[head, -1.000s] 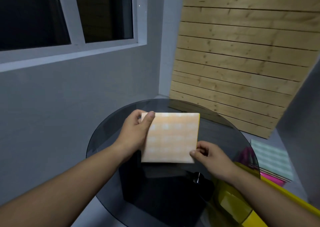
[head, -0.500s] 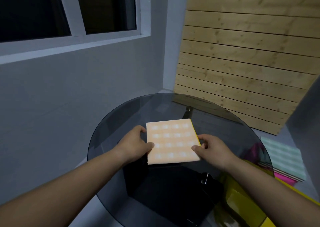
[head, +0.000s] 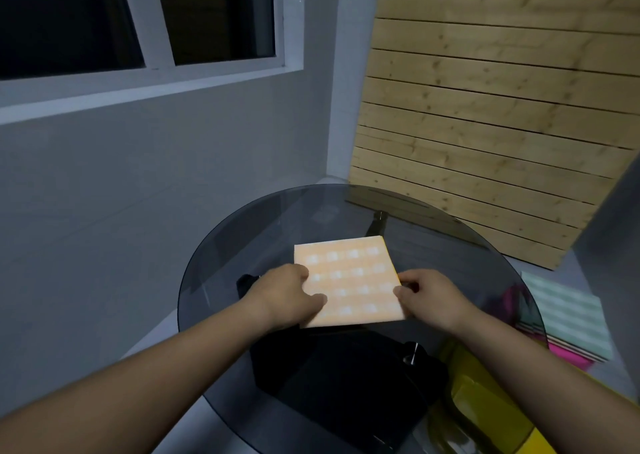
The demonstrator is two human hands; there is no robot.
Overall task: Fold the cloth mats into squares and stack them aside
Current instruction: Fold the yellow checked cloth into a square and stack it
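Note:
An orange checked cloth mat [head: 349,273], folded into a square, lies flat on the round dark glass table [head: 242,232]. My left hand [head: 289,294] rests on its near left edge with the thumb on top of the cloth. My right hand [head: 427,296] pinches the mat's near right corner. A stack of folded mats [head: 568,318], pale green checked on top and pink beneath, lies to the right, beyond the table's rim.
A slatted wooden panel [head: 485,114] leans against the wall behind the table. A yellow object [head: 485,408] sits low at the right, partly under the glass. Black shapes [head: 346,384] show through the tabletop. A grey wall with a window is on the left.
The mat was held up tilted in both hands a second ago; it has come down flat onto the glass, and both hands now sit on its near edge.

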